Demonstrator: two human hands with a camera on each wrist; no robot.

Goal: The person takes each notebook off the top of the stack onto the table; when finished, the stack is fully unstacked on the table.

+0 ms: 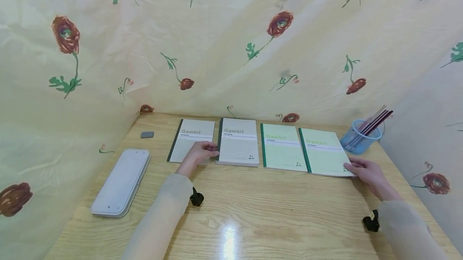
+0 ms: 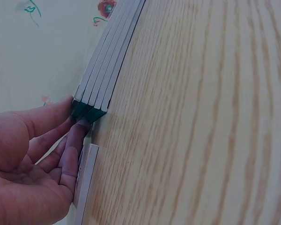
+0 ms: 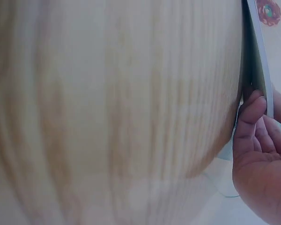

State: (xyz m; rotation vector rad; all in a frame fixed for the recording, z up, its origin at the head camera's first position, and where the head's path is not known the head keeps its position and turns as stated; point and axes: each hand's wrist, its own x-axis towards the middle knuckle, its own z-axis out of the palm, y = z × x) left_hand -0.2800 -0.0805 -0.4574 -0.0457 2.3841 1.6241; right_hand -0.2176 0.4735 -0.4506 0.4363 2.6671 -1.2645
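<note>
Two grey Gambit notebooks with black spines lie side by side; the left one is a single notebook [image 1: 195, 129] and the other is a stack of notebooks [image 1: 238, 143]. My left hand [image 1: 199, 153] reaches over the single one and grips the spine edge of the stack, its fingertips spread over the spines' lower end in the left wrist view. To the right lie a green notebook [image 1: 283, 147] and a second green notebook [image 1: 323, 151]. My right hand [image 1: 369, 171] pinches that second notebook by its lower right corner, which is raised off the table in the right wrist view.
A blue pail [image 1: 356, 143] holding several pencils stands behind my right hand, close to the last notebook. On the left are a white pencil case [image 1: 121, 183] and a grey eraser [image 1: 147, 134]. Flowered cloth [image 1: 224, 51] borders the wooden table [image 1: 275, 215].
</note>
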